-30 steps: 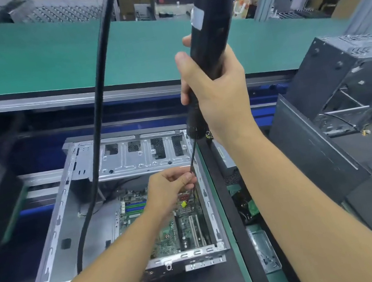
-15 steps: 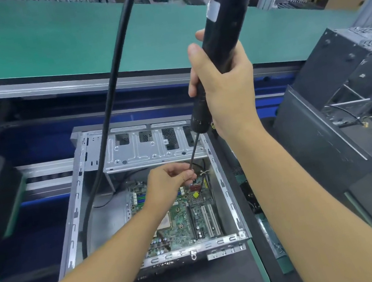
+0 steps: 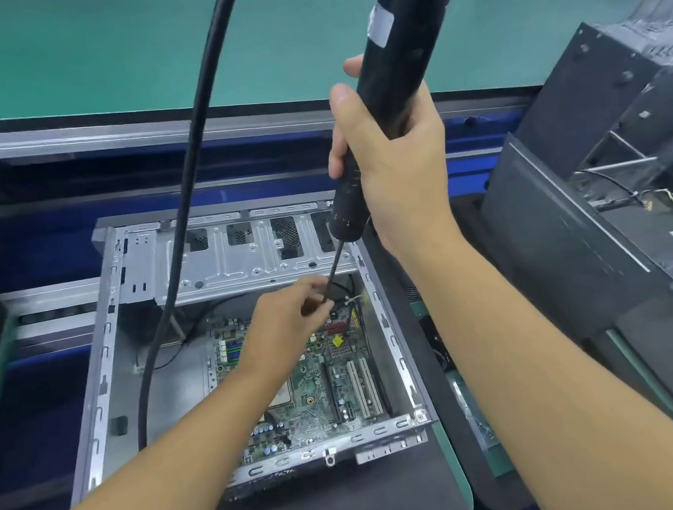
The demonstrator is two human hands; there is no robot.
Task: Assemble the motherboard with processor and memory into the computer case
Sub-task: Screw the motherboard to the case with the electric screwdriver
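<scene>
We had the motherboard [image 3: 317, 391] lying flat inside the computer case [image 3: 100, 383], toward its right wall. Deeper in the case, our left hand [image 3: 283, 321] pinched the driver bit [image 3: 334, 268], fingertips closed on it. Above the case's far wall, our right hand [image 3: 401, 172] wrapped the electric screwdriver [image 3: 400, 35]. We judged the screw-fastening step to be in hand; the next move called for seating the tip squarely on 1 mounting hole.
</scene>
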